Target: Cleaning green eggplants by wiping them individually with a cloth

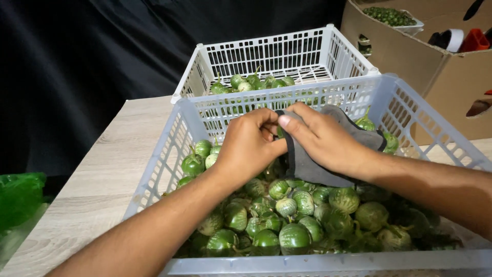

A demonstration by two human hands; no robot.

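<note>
Along the bottom edge of the frame runs the near rim of a pale blue plastic crate, its lattice walls rising to left and right, and it is heaped with small round green eggplants, striped pale and dark, many with their stalks on. Both forearms reach in from the lower corners and meet over the middle of the heap. The left hand is curled closed, its fingertips pinched around something mostly hidden between the two hands, probably one of the eggplants, though the grip covers it too well to be sure. The right hand lies flat over a grey cloth with a dark edge, its fingers pressing the fabric against whatever the left hand holds; the cloth drapes down from under the palm onto the eggplants, which suggests it is wrapped round the piece for wiping. The hands touch each other, thumb against fingers, just above the centre of the picture. Beyond them, at the upper middle of the frame, stands a white plastic crate, touching the far wall of the blue one and holding only a small cluster of the same green eggplants in its near side. Both crates rest on a light wooden table. At the upper right a cardboard box stands open, and at the lower left edge there is a bit of green plastic bag.
</note>
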